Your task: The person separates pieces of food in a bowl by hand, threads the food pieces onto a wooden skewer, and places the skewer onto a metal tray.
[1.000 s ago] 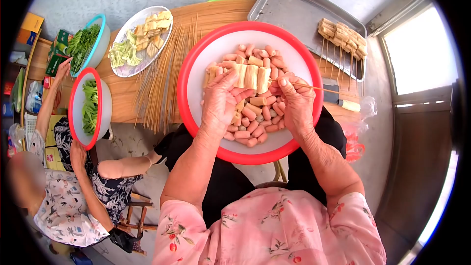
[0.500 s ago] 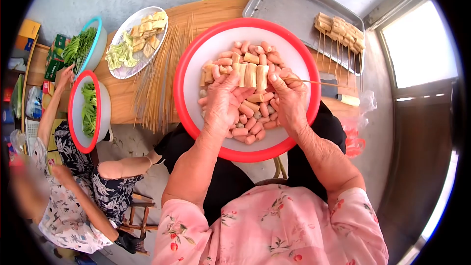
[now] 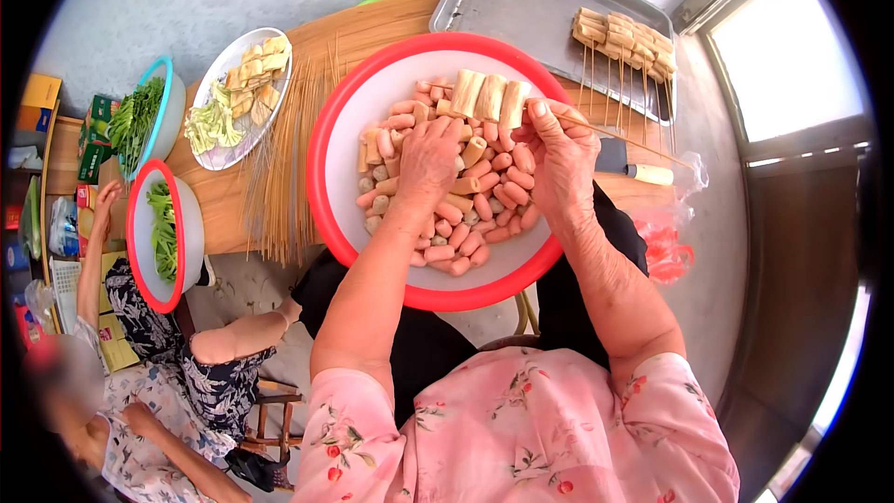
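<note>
My right hand [image 3: 561,154] is closed on a thin bamboo skewer [image 3: 619,138], pinching it between thumb and fingers. Three pale yellow layered rolls [image 3: 489,98] are threaded side by side on it, above the far part of a white basin with a red rim [image 3: 326,196]. Small pink sausages [image 3: 461,237] fill the basin, mixed with tan roll pieces [image 3: 473,151] and greyish balls [image 3: 372,224]. Down in this pile is my left hand [image 3: 430,163], its fingers bent and their tips hidden among the pieces, so what they grip does not show.
Loose skewers [image 3: 289,149] lie left of the basin, beside an oval plate [image 3: 223,160] of sliced food. Filled skewers [image 3: 624,42] rest on a metal tray [image 3: 521,0]. A knife [image 3: 647,173] lies at right. A co-worker [image 3: 158,410] sits at left near bowls of greens [image 3: 163,233].
My left hand has left the skewer and gone down into the pile. My right hand still holds the skewer, now tilted, its rolls higher over the basin. The view has shifted slightly.
</note>
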`<action>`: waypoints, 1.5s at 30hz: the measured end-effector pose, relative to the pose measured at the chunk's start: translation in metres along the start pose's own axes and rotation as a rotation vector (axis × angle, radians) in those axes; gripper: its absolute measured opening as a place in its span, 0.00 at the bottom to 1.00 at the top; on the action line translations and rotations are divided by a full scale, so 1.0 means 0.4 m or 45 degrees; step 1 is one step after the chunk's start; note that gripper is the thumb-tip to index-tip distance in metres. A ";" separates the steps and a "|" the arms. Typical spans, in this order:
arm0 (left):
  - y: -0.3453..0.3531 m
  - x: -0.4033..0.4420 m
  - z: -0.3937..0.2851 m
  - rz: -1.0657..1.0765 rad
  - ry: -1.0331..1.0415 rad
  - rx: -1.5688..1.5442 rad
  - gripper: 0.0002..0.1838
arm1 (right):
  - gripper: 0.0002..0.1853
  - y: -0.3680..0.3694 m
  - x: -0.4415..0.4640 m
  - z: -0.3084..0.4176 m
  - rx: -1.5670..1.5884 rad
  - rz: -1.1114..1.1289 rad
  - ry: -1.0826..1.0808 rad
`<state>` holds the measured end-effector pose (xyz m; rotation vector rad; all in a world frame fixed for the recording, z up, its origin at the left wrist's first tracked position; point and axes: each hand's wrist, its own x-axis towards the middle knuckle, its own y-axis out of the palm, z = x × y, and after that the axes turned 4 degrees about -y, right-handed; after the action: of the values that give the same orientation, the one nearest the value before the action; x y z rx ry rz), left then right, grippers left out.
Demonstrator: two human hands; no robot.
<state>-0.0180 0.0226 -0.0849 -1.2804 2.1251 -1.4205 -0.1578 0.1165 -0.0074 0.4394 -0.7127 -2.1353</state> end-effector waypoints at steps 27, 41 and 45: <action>-0.180 -0.059 0.015 -0.006 -0.919 -2.298 0.14 | 0.07 0.003 -0.055 0.016 -0.435 0.082 -0.095; -0.187 -0.055 0.000 -0.038 -0.905 -2.375 0.12 | 0.08 0.017 -0.064 0.019 -0.484 0.014 0.012; -0.188 -0.054 0.002 -0.004 -0.866 -2.321 0.15 | 0.08 0.002 -0.055 -0.002 -0.504 0.077 -0.135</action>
<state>0.0335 0.0299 -0.0264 -1.6313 2.4502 1.3680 -0.1438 0.1333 -0.0061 0.0915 -0.3402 -2.1854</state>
